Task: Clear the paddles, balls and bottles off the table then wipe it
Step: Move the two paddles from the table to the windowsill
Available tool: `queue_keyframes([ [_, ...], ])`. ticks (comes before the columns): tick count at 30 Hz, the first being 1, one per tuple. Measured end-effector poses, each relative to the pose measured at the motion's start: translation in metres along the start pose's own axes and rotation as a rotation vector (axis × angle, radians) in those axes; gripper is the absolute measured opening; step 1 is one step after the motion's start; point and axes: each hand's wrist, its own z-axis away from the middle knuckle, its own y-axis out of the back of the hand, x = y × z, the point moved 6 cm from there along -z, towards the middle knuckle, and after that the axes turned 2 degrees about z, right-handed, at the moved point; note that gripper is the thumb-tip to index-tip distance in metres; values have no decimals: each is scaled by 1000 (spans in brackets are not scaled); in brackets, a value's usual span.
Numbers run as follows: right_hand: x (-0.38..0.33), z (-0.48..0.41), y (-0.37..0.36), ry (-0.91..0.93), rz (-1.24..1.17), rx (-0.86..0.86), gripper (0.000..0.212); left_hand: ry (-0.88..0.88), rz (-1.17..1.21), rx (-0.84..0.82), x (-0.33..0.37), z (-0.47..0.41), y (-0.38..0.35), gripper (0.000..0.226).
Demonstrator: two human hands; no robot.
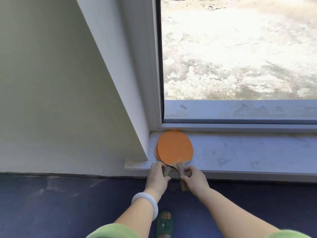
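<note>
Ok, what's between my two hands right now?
Just the two paddle handles, held by left hand and right hand, at the windowsill edge; head view.

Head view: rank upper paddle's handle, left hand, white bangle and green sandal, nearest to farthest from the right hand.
From the right hand:
1. The upper paddle's handle, pinched in its fingers.
2. The left hand, just left of it, gripping the lower paddle's handle.
3. The white bangle, on the left wrist.
4. The green sandal, down on the floor.

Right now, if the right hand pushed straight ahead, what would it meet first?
The right hand already grips the top paddle by its handle; beyond, probably the window frame behind the sill.
</note>
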Motion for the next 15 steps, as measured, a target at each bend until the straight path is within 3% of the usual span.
queue_keyframes([
  [7, 10, 20, 51, -42, -114, 95, 23, -127, -135, -59, 45, 8, -6, 26],
  [15, 77, 82, 153, -161, -324, 349, 32, -423, -365, -284, 153, 15, -66, 39],
])
